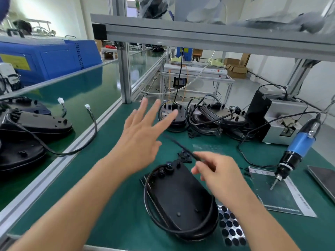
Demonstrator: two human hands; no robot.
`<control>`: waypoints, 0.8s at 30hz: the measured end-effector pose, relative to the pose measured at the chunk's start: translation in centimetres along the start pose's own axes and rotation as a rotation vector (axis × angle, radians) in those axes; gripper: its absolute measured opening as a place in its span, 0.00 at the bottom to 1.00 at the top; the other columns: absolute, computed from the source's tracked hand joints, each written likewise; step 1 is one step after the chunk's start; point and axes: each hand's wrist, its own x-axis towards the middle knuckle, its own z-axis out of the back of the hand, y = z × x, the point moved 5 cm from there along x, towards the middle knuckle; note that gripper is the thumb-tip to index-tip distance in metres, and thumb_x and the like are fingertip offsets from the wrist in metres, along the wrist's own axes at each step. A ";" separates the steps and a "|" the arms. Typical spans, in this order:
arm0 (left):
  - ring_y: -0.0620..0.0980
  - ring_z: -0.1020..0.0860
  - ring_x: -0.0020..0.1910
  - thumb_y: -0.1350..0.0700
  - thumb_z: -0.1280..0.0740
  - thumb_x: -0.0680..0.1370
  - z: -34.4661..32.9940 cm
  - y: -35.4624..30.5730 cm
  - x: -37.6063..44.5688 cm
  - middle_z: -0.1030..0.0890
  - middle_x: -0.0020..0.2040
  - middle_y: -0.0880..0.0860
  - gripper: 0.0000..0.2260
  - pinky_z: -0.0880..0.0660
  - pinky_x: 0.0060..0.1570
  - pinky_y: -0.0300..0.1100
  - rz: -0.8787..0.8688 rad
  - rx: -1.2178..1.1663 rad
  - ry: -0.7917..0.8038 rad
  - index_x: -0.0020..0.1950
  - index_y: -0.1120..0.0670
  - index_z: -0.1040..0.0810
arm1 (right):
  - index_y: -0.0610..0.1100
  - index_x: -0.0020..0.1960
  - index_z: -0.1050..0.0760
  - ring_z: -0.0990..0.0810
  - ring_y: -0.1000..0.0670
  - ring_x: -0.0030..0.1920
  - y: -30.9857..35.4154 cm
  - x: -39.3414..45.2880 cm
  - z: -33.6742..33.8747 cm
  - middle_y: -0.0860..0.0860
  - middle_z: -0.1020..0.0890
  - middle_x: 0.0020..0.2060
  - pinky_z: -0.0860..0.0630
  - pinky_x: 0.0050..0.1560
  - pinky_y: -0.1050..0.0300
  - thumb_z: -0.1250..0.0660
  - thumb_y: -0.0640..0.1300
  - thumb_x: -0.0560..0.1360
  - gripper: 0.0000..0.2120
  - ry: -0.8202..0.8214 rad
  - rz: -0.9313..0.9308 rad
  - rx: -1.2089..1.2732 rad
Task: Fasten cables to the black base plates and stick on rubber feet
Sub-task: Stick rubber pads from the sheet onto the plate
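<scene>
At the assembly bench, our right hand (215, 171) pinches a thin black cable tie (181, 146), its free end slanting up and away from the fingertips. Just below that pinch lies the black base plate (181, 198) on the green mat, a cable (203, 229) looped round its rim. Our left hand (143, 140) hovers with fingers spread, gripping nothing, beyond the plate toward the stacked plates (204, 118). We judge the tie light, springy and slippery, best pinched near its head; the plate looks rigid, best steadied by its edges. The sheet of rubber feet (230, 227) sits beside the plate.
</scene>
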 end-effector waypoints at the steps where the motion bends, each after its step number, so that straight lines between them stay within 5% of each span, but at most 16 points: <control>1: 0.53 0.66 0.76 0.52 0.35 0.79 -1.7 0.6 1.0 0.57 0.79 0.48 0.32 0.62 0.74 0.54 -0.039 0.060 0.101 0.75 0.34 0.48 | 0.54 0.60 0.21 0.23 0.66 0.38 -0.6 -0.3 -0.4 0.61 0.17 0.38 0.30 0.42 0.71 0.36 0.41 0.78 0.14 0.002 -0.003 -0.053; 3: 0.51 0.60 0.78 0.45 0.40 0.80 -4.5 1.1 1.8 0.46 0.79 0.48 0.16 0.64 0.73 0.57 -0.118 0.118 0.252 0.68 0.37 0.31 | 0.56 0.63 0.23 0.24 0.64 0.46 -1.6 -0.7 -1.1 0.62 0.20 0.47 0.33 0.46 0.73 0.36 0.43 0.79 0.14 0.001 -0.003 -0.132; 5: 0.48 0.35 0.72 0.42 0.43 0.81 -6.4 1.8 1.3 0.23 0.63 0.46 0.11 0.51 0.74 0.57 -0.069 0.064 0.424 0.54 0.42 0.24 | 0.58 0.63 0.24 0.24 0.59 0.52 -2.5 -1.1 -1.8 0.61 0.23 0.50 0.31 0.50 0.67 0.37 0.47 0.80 0.14 0.009 -0.015 -0.182; 7: 0.49 0.23 0.47 0.35 0.46 0.79 -6.0 3.1 -0.2 0.21 0.40 0.44 0.16 0.28 0.49 0.46 0.091 0.055 0.378 0.46 0.45 0.27 | 0.61 0.63 0.25 0.23 0.57 0.55 -3.2 -1.6 -2.2 0.61 0.22 0.51 0.29 0.51 0.62 0.40 0.51 0.81 0.13 0.025 -0.056 -0.234; 9: 0.49 0.26 0.39 0.31 0.50 0.77 -4.9 4.2 -2.7 0.26 0.34 0.45 0.21 0.34 0.35 0.42 0.251 0.142 0.257 0.44 0.47 0.29 | 0.62 0.65 0.27 0.22 0.57 0.52 -3.6 -1.8 -2.2 0.61 0.20 0.52 0.26 0.48 0.60 0.43 0.55 0.81 0.14 0.018 -0.101 -0.325; 14: 0.42 0.22 0.36 0.24 0.58 0.68 -4.3 2.8 -9.7 0.20 0.35 0.48 0.39 0.25 0.42 0.38 0.505 -0.436 0.279 0.48 0.52 0.22 | 0.61 0.67 0.29 0.25 0.57 0.49 -3.5 -1.6 -2.5 0.62 0.20 0.54 0.28 0.45 0.59 0.45 0.52 0.82 0.16 -0.003 -0.123 -0.346; 15: 0.37 0.22 0.37 0.23 0.56 0.67 -4.3 1.9 -10.3 0.20 0.35 0.44 0.41 0.27 0.41 0.34 0.535 -0.560 0.267 0.58 0.50 0.23 | 0.60 0.67 0.28 0.26 0.57 0.49 -3.4 -1.6 -2.8 0.61 0.20 0.54 0.29 0.45 0.59 0.45 0.50 0.82 0.16 -0.008 -0.128 -0.314; 17: 0.33 0.22 0.48 0.23 0.44 0.65 -4.8 0.2 -11.1 0.18 0.45 0.40 0.47 0.27 0.50 0.33 0.602 -0.809 0.231 0.76 0.51 0.40 | 0.57 0.69 0.28 0.26 0.59 0.47 -3.0 -1.3 -3.4 0.58 0.20 0.56 0.32 0.43 0.61 0.45 0.49 0.82 0.18 -0.041 -0.137 -0.245; 19: 0.43 0.23 0.61 0.30 0.30 0.60 -5.8 -0.4 -11.4 0.22 0.63 0.50 0.52 0.28 0.64 0.44 0.731 -1.062 0.127 0.78 0.51 0.44 | 0.55 0.69 0.28 0.24 0.57 0.50 -2.4 -0.8 -3.8 0.52 0.20 0.58 0.32 0.46 0.60 0.45 0.48 0.81 0.18 -0.113 -0.143 -0.124; 22: 0.52 0.22 0.61 0.50 0.23 0.64 -6.2 -0.3 -10.9 0.21 0.64 0.53 0.37 0.27 0.64 0.52 0.797 -1.536 -0.105 0.72 0.51 0.31 | 0.51 0.68 0.25 0.20 0.60 0.47 -1.3 0.6 -4.6 0.54 0.17 0.49 0.31 0.46 0.67 0.43 0.43 0.81 0.17 -0.240 -0.200 0.199; 24: 0.55 0.20 0.58 0.58 0.24 0.67 -5.9 -0.4 -10.4 0.18 0.60 0.53 0.31 0.24 0.59 0.56 0.739 -1.692 -0.171 0.68 0.47 0.27 | 0.47 0.67 0.25 0.20 0.58 0.53 -0.6 1.6 -5.9 0.53 0.17 0.54 0.27 0.58 0.60 0.42 0.42 0.81 0.17 -0.250 -0.249 0.339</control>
